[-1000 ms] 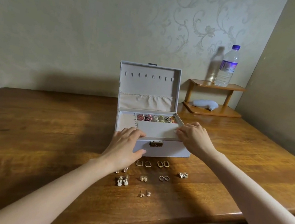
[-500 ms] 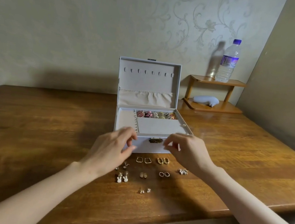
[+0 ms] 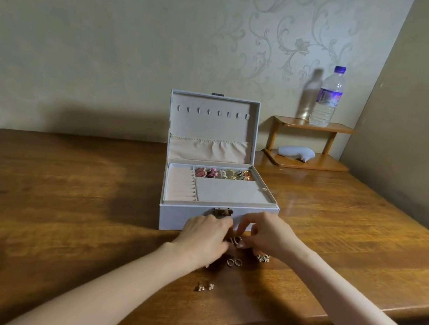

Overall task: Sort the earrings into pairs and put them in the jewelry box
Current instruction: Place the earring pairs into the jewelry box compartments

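Hoops (image 3: 234,239) gripped before the box (image 3: 187,219)
The hoops were pinched on the table (image 3: 66,211) by the right hand (image 3: 266,236); the left hand (image 3: 204,238) was curled beside them, its hold not determinable.

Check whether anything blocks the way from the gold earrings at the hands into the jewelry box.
Nothing visible does. The lid stands open and upright. Only the front wall of the jewelry box rises between the gold earrings and its tray, so they must be lifted over it.
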`<action>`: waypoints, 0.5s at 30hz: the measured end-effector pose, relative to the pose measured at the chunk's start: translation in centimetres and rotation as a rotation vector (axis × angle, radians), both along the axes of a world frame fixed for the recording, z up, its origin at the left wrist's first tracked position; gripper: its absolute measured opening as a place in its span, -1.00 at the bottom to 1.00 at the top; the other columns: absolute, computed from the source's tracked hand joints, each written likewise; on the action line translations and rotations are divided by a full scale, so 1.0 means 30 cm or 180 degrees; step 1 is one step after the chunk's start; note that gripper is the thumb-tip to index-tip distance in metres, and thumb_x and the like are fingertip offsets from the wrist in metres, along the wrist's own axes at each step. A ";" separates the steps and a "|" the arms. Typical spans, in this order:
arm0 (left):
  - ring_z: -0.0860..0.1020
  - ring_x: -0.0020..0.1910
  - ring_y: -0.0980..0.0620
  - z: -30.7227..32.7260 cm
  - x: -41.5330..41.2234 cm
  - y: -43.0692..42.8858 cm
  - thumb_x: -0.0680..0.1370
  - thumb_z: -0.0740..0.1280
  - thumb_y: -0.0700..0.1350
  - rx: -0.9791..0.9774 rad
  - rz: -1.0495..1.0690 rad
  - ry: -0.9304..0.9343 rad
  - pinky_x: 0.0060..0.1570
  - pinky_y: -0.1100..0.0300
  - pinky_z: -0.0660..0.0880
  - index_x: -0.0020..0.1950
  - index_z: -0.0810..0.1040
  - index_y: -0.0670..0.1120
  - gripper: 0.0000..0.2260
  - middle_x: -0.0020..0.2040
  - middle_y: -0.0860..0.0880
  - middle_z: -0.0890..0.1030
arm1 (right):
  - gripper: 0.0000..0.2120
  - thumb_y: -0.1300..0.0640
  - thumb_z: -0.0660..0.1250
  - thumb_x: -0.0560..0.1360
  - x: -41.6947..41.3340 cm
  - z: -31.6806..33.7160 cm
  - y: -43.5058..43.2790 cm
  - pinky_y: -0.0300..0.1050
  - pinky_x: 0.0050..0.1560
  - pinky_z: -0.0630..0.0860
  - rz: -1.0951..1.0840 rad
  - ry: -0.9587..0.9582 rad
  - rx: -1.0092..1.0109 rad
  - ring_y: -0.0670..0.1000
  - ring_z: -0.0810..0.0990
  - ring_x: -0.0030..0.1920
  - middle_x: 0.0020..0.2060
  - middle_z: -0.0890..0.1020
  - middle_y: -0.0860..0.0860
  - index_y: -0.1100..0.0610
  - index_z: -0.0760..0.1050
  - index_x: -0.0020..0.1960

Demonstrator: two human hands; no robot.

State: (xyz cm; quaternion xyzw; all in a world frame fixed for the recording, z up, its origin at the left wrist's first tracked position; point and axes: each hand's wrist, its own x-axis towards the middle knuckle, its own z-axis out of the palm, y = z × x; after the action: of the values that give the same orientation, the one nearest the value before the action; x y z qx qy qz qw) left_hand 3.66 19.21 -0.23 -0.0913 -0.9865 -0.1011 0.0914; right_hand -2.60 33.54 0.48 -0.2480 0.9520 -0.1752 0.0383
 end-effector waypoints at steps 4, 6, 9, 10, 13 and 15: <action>0.51 0.12 -0.13 -0.004 -0.019 0.026 0.58 0.23 -0.09 -0.0198 0.0132 -0.0059 0.09 0.01 0.42 0.20 0.40 -0.09 -0.79 0.10 -0.12 0.56 | -0.84 0.11 0.49 0.35 -0.004 0.002 -0.001 -0.21 -0.24 0.52 -0.0015 -0.0073 0.0000 -0.08 0.62 -0.33 -0.37 0.59 -0.12 -0.04 0.52 -0.15; 0.51 0.14 -0.12 -0.010 -0.027 0.027 0.58 0.23 -0.12 -0.0210 0.0168 -0.0044 0.10 0.02 0.42 0.22 0.39 -0.11 -0.78 0.12 -0.12 0.55 | -0.84 0.10 0.49 0.35 -0.006 0.005 -0.001 -0.21 -0.25 0.50 -0.0027 -0.0107 0.0025 -0.11 0.59 -0.35 -0.36 0.61 -0.09 -0.04 0.53 -0.15; 0.51 0.15 -0.12 -0.013 -0.037 0.028 0.57 0.25 -0.13 -0.0158 0.0207 -0.0085 0.11 0.02 0.42 0.28 0.37 -0.14 -0.71 0.14 -0.12 0.55 | -0.82 0.08 0.50 0.33 -0.005 0.005 0.000 -0.20 -0.23 0.49 -0.0035 -0.0173 0.0007 -0.17 0.55 -0.41 -0.39 0.64 -0.07 -0.03 0.52 -0.15; 0.51 0.16 -0.12 -0.012 -0.040 0.028 0.57 0.26 -0.12 -0.0144 0.0232 -0.0109 0.12 0.02 0.41 0.32 0.34 -0.15 -0.66 0.15 -0.13 0.55 | -0.81 0.09 0.51 0.32 -0.003 0.005 0.001 -0.19 -0.22 0.50 -0.0041 -0.0186 -0.0020 -0.17 0.56 -0.40 -0.39 0.65 -0.06 -0.02 0.51 -0.16; 0.50 0.16 -0.14 -0.011 -0.046 0.031 0.56 0.26 -0.14 -0.0161 0.0276 -0.0194 0.10 0.03 0.41 0.34 0.32 -0.18 -0.64 0.16 -0.15 0.54 | -0.78 0.09 0.52 0.30 0.003 0.002 0.003 -0.15 -0.19 0.53 -0.0062 -0.0177 -0.0092 -0.12 0.60 -0.37 -0.38 0.66 -0.04 0.00 0.49 -0.17; 0.51 0.13 -0.13 -0.011 -0.045 0.034 0.56 0.27 -0.14 -0.0160 0.0300 -0.0219 0.07 0.04 0.42 0.31 0.33 -0.18 -0.65 0.13 -0.14 0.55 | -0.78 0.10 0.52 0.30 0.006 0.003 0.007 -0.14 -0.17 0.53 -0.0072 -0.0179 -0.0114 -0.12 0.59 -0.36 -0.39 0.64 -0.05 -0.01 0.49 -0.18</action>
State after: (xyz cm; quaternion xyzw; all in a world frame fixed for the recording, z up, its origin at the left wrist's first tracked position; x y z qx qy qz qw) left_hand 2.30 20.24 -0.55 -0.0436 -0.9944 -0.0749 0.0597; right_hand -2.42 33.75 0.57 -0.2328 0.9500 -0.1996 0.0587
